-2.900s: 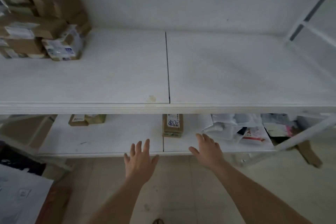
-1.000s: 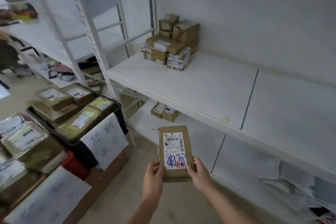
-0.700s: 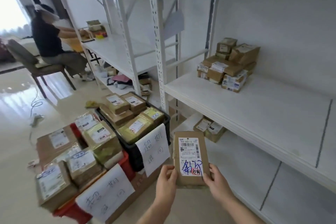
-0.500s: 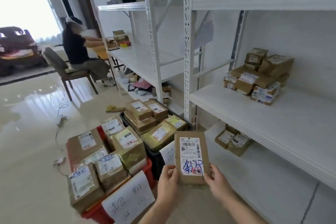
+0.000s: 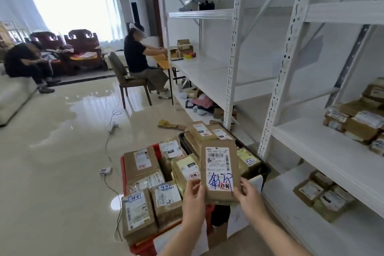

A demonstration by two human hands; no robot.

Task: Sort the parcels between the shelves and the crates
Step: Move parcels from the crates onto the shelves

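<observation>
A flat brown parcel [image 5: 218, 168] with a white label and blue handwriting stands upright in front of me. My left hand [image 5: 193, 199] grips its lower left edge and my right hand [image 5: 248, 197] its lower right edge. Below it on the floor stand a red crate [image 5: 143, 247] and a black crate [image 5: 264, 169], both heaped with taped brown parcels [image 5: 143, 168]. White metal shelves [image 5: 324, 147] run along the right, with a stack of small boxes [image 5: 357, 118] on the middle level and a few more parcels [image 5: 320, 193] on the lowest level.
A person sits on a chair [image 5: 122, 81] at the far end of the shelves [image 5: 199, 68], another sits at far left. Cables and a power strip [image 5: 105, 171] lie on the glossy floor left of the crates. Clutter [image 5: 199, 102] sits under the far shelf.
I have taken the parcel from the lower shelf with both hands and turned left, so the crates now lie straight below the parcel.
</observation>
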